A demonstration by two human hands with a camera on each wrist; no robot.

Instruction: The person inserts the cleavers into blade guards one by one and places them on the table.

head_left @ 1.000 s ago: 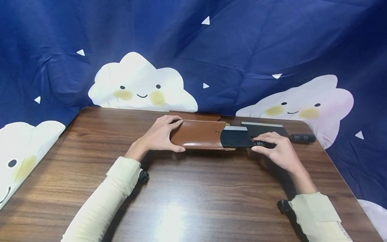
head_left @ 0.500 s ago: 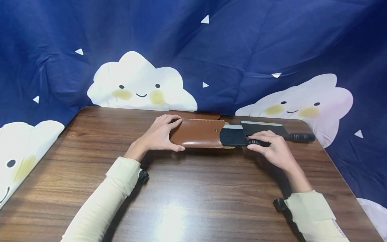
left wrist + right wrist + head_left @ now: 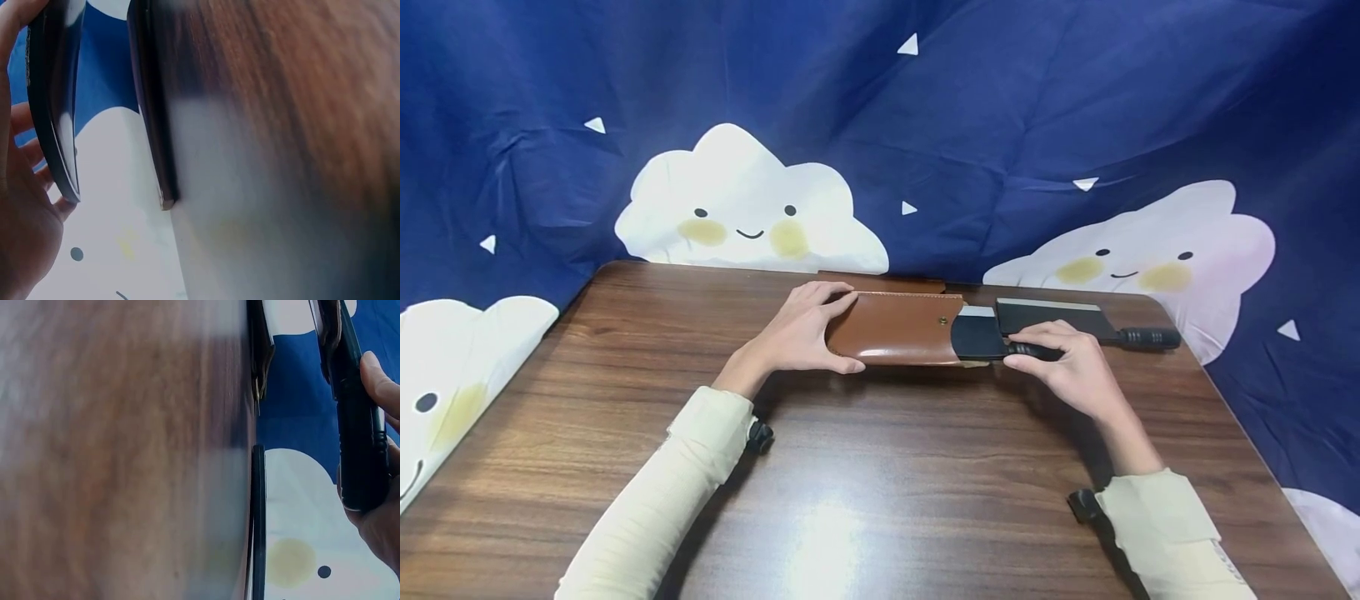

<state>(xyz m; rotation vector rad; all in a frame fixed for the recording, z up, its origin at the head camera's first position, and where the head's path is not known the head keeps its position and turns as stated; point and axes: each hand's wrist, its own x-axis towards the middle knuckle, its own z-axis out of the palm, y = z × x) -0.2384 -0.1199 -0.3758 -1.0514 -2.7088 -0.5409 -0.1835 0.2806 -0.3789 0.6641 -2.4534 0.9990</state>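
In the head view my left hand (image 3: pixel 808 329) grips the closed left end of a brown leather sheath (image 3: pixel 895 329), thumb along its near edge and fingers over the far one. Out of the sheath's right end, beside a brass snap, sticks part of a black cleaver blade (image 3: pixel 977 335); the rest of it is hidden inside. My right hand (image 3: pixel 1078 367) pinches the cleaver's black handle (image 3: pixel 1033 350) between thumb and fingers. Held above the tabletop, sheath and cleaver show edge-on in both wrist views, the sheath (image 3: pixel 55 106) beside my left palm and the handle (image 3: pixel 362 450) against my right fingers.
Behind lies a second black cleaver (image 3: pixel 1052 318), its bare bright edge facing the back and its handle (image 3: pixel 1150 338) to the right. A second brown sheath (image 3: pixel 880 283) lies at the rear edge of the wooden table (image 3: pixel 925 483). A blue cloud-print curtain (image 3: pixel 955 125) hangs behind.
My right hand has moved left with the handle, and less of the blade shows outside the sheath. The left hand and sheath have shifted slightly right in the last half second.
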